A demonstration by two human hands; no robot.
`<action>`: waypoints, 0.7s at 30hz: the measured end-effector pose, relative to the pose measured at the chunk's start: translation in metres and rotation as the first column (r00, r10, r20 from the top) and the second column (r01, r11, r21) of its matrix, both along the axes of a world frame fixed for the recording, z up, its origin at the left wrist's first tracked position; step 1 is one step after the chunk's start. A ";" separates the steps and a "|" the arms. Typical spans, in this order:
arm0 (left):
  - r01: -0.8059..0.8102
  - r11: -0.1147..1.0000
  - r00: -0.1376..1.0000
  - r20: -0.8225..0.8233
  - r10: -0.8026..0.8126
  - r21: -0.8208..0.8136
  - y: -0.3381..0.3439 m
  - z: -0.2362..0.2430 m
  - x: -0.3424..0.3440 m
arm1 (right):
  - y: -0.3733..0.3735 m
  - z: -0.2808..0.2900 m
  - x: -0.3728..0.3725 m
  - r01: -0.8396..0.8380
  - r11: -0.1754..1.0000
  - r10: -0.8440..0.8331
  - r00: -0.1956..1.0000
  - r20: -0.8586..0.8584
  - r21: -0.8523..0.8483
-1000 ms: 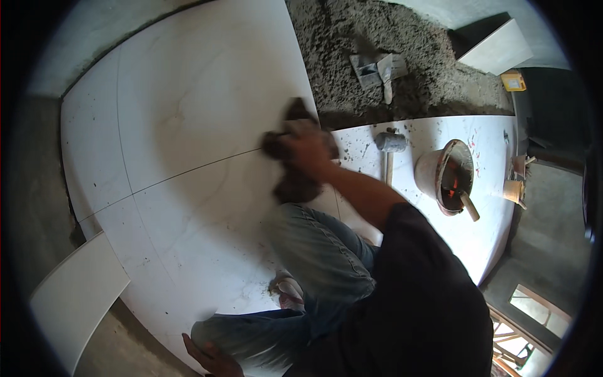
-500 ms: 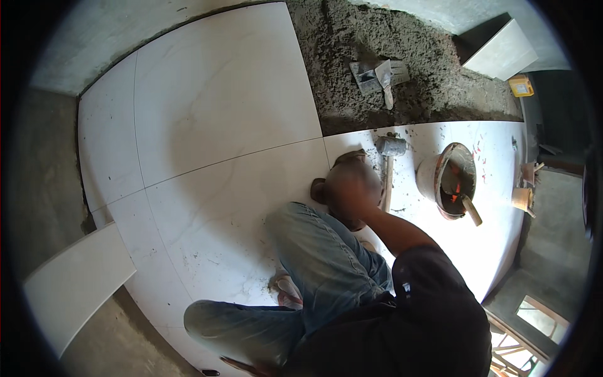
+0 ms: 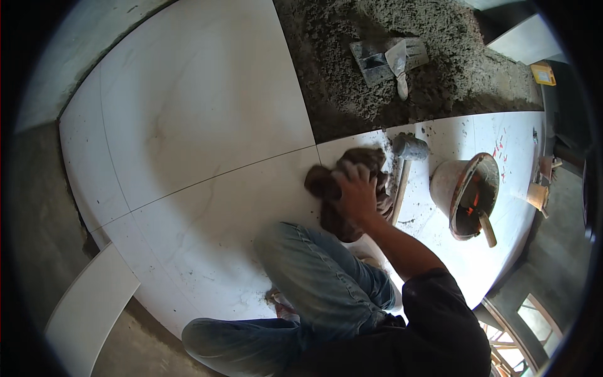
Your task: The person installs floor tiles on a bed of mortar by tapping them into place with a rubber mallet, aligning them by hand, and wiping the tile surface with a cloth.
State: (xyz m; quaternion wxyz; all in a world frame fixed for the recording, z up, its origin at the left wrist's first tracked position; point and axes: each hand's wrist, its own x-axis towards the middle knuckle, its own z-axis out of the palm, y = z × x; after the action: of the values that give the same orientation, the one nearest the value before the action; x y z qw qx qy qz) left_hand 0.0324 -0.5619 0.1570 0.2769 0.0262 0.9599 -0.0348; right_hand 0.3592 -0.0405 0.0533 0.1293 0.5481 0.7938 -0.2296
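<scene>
My right hand (image 3: 357,196) grips a crumpled dark brown cloth (image 3: 337,221) pressed on the white, marble-veined floor tiles (image 3: 207,107). Just right of the cloth lies a rubber mallet (image 3: 411,148) with a wooden handle, its grey head dirty with mortar. A bucket (image 3: 447,186) stands farther right, with dark grey contents, something orange and a tool handle (image 3: 487,230) sticking out. My bent jeans-clad legs (image 3: 301,264) are below the cloth. My left hand is out of sight.
A mortar bed (image 3: 452,75) fills the upper right, holding a notched trowel (image 3: 370,69) and a pointed trowel (image 3: 397,58). Loose tiles lean at upper right (image 3: 524,38) and lower left (image 3: 85,314). Walls edge the floor; a yellow container (image 3: 543,73) and small pots (image 3: 536,196) sit at right.
My right hand and cloth have moved rightward and down from the tile junction to beside the mallet. My left hand, earlier at my left knee, has left view. The view has shifted slightly.
</scene>
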 end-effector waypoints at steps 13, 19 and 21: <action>0.303 0.890 0.919 0.144 -0.368 0.340 0.243 -0.064 -0.179 | 0.058 0.044 0.054 0.082 0.993 -0.101 0.962 -0.254 -0.085; 0.458 0.866 0.880 -0.239 -0.409 0.203 0.289 -0.155 -0.203 | -0.047 0.026 0.105 -0.176 0.675 0.173 0.982 -0.078 -0.716; 0.280 0.941 0.949 -0.201 -0.243 0.187 0.327 -0.169 -0.206 | -0.032 0.033 0.109 0.005 0.603 -0.063 0.997 -0.042 -0.797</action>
State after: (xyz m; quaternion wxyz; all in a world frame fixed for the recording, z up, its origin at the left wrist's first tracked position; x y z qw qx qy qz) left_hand -0.1737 -0.2348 -0.0124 0.1801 0.1802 0.9665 0.0297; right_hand 0.4681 -0.0725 0.0863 0.3291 0.4405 0.6019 -0.5791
